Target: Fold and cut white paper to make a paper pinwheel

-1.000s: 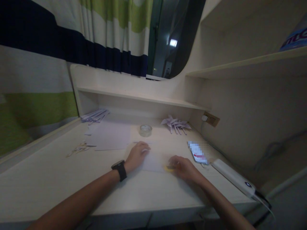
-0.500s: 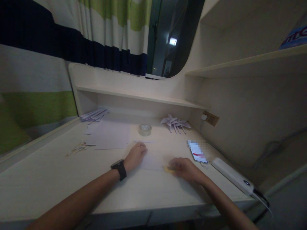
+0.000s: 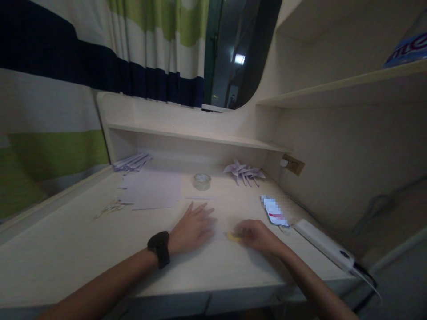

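Left hand (image 3: pixel 195 227), fingers spread, lies over a thin, flat white paper sheet (image 3: pixel 220 234); right hand (image 3: pixel 255 235), apart, curls around a blurred small yellow object (image 3: pixel 234 237)

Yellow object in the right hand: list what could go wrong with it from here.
1. The right hand holds the yellow object near the left hand. It is too blurred to identify; if sharp, it might nick a finger.
2. The paper between the hands could slip or crease if bumped.
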Demonstrator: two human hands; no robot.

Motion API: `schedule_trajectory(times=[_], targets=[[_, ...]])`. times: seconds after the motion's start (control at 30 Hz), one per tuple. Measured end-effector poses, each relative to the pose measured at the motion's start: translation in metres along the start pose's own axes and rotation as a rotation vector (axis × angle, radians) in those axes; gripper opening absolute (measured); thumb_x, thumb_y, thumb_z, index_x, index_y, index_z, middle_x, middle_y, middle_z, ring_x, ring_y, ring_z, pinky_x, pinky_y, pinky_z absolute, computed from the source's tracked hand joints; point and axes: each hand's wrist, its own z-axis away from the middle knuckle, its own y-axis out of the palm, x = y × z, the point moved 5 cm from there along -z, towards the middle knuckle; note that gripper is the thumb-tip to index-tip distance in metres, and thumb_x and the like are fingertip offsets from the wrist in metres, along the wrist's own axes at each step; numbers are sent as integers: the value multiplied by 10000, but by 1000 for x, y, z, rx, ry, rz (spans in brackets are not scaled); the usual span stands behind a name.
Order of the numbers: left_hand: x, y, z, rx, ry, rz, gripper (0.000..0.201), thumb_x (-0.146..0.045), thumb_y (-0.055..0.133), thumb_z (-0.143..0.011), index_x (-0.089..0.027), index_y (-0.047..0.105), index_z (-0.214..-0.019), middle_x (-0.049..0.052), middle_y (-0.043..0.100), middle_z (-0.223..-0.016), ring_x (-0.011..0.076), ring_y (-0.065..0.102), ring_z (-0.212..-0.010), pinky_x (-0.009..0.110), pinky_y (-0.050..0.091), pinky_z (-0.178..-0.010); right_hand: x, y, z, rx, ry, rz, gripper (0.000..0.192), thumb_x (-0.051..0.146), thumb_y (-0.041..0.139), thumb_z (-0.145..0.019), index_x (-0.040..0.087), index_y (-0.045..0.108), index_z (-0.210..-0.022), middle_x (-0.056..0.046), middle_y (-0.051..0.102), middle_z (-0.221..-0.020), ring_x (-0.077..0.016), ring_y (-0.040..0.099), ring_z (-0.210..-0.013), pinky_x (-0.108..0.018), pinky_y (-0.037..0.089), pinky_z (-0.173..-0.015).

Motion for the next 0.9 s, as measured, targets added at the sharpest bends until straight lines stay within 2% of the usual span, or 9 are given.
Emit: schedule_trajectory(times=[0.1,0.2,0.37,0.57,0.9], targets=[[-8,9,6,110,-3,7,433,-491,352,-915,-383,419,-1329,-2,361,-1450,324,201,-1360,633,70,-1052,-1,3,0,-1,-37,-7,257,102,630,-673,177,688,-912,-40,678,-862,-159,597,-735,-271,460,-677],[-6,19,7,157,-66,21,459,-536,271,-922,-408,376,-1350,-17,321,-1471,338,188,-1361,642,98,-1041,1,5,0,13,-96,8,226,109,624,-692,180,696,-893,-44,670,-870,-163,595,-760,-278,457,-694],[-4,23,8,149,-135,28,472,-543,212,-926,-419,374,-1352,-40,310,-1475,342,138,-1372,619,96,-1055,4,5,0,37,-126,8,214,127,612,-725,192,701,-908,-38,665,-864,-160,592,-766,-280,453,-709],[-8,22,9,135,-168,22,471,-547,234,-917,-427,385,-1346,-51,311,-1474,381,137,-1361,623,103,-1050,5,3,0,74,-149,15,174,143,635,-722,187,705,-874,-36,667,-838,-168,592,-784,-277,442,-722],[-9,22,11,134,-200,28,506,-574,216,-908,-408,375,-1358,-26,292,-1484,384,95,-1369,606,105,-1059,8,2,4,68,-100,-1,213,111,650,-683,174,699,-880,-27,658,-822,-156,584,-750,-247,423,-670]])
